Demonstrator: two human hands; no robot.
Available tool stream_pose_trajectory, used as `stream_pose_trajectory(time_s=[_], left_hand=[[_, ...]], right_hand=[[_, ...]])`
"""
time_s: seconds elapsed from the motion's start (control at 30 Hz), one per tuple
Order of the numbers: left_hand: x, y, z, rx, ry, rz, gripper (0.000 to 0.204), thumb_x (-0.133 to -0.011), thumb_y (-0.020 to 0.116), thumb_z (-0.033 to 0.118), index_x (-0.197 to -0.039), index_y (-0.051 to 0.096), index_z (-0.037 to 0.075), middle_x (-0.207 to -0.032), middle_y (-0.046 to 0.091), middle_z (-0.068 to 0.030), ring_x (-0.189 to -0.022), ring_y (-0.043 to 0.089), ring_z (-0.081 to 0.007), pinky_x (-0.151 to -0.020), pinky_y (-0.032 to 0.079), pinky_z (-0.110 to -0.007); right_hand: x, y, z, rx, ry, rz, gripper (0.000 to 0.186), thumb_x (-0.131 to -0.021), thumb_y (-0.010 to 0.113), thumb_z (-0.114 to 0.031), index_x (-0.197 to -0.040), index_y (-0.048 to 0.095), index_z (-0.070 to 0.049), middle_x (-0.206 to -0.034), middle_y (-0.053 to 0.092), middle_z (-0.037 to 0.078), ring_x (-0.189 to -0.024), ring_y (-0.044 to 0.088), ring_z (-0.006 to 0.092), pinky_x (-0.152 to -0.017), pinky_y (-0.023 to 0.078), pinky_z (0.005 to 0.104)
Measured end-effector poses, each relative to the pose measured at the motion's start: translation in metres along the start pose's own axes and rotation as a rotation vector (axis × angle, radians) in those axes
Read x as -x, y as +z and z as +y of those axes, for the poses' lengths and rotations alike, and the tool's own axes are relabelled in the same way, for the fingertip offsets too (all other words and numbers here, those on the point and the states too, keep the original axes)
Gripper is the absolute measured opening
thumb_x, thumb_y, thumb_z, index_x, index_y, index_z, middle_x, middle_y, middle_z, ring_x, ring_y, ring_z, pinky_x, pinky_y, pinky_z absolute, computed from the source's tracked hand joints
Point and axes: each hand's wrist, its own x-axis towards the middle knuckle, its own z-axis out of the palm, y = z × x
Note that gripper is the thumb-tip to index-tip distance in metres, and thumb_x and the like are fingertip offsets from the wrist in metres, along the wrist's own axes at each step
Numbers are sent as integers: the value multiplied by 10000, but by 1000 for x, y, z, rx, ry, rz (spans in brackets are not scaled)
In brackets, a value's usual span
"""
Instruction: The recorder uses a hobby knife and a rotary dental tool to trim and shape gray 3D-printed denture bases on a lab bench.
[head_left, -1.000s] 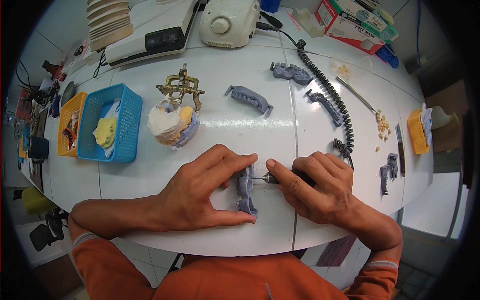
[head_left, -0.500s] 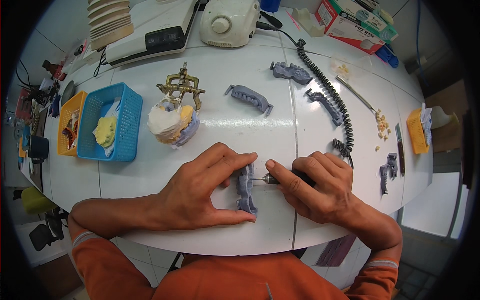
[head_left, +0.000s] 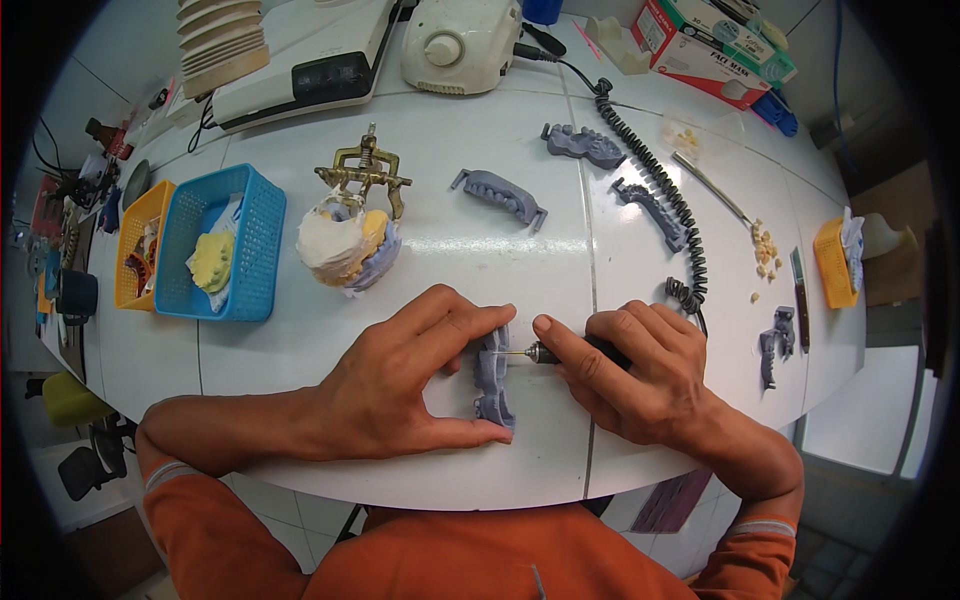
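Observation:
My left hand [head_left: 400, 375] grips a grey-purple dental model piece [head_left: 492, 385] by its two ends, thumb at the near end and fingers at the far end. The piece lies on the white table in front of me. In my right hand [head_left: 645, 375] is a dental handpiece [head_left: 545, 353], held like a pen with the index finger stretched along it. Its thin bur [head_left: 515, 352] reaches left to the middle of the piece. Part of the handpiece's black body is hidden under my fingers.
Beyond my hands stand a brass articulator [head_left: 362, 170] with plaster casts, a blue basket [head_left: 262, 250] and a handpiece control unit [head_left: 458, 48]. A coiled black cord [head_left: 672, 180] runs down the right side. More grey pieces [head_left: 500, 195], small tooth-like bits [head_left: 765, 250] and a knife [head_left: 801, 305] lie about.
Both hands keep their places, with only a very slight shift in the right one. The bur still meets the middle of the dental model piece.

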Motion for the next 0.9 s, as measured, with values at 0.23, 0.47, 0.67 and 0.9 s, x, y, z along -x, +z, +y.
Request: stream_pose_trajectory(time_s=[0.23,0.47,0.67,0.9], left_hand=[[0,-1,1,-4,-5,0,976,-748,1056,360,-1537,610,-5,-1165,648,-99,-847,595,-141,-712,540,-280],[0,0,2,-8,-10,0,976,-746,1057,359,-1533,612,-10,-1160,650,-101,-846,596,-143,-707,543,-284],[0,0,0,-1,6,2,981,-744,1059,351,-1540,608,-3,-1162,647,-97,-842,591,-141,-711,541,-279],[0,0,-1,-1,6,-5,987,-751,1054,352,-1554,602,-1,-1161,641,-91,-841,585,-140,-716,538,-277]], right_hand=[[1,2,1,-21,-13,24,593,-774,839,-85,-1365,809,-123,-826,592,-3,-647,538,120,-545,395,297],[2,2,3,-54,-33,36,611,-753,837,-88,-1363,809,-116,-827,596,0,-647,540,125,-550,400,303],[1,2,2,-42,-26,29,602,-764,839,-91,-1365,807,-114,-825,593,3,-646,538,128,-550,398,305],[2,1,2,-36,-29,15,528,-839,845,-165,-1365,807,-136,-824,605,-10,-676,560,123,-577,401,295]])
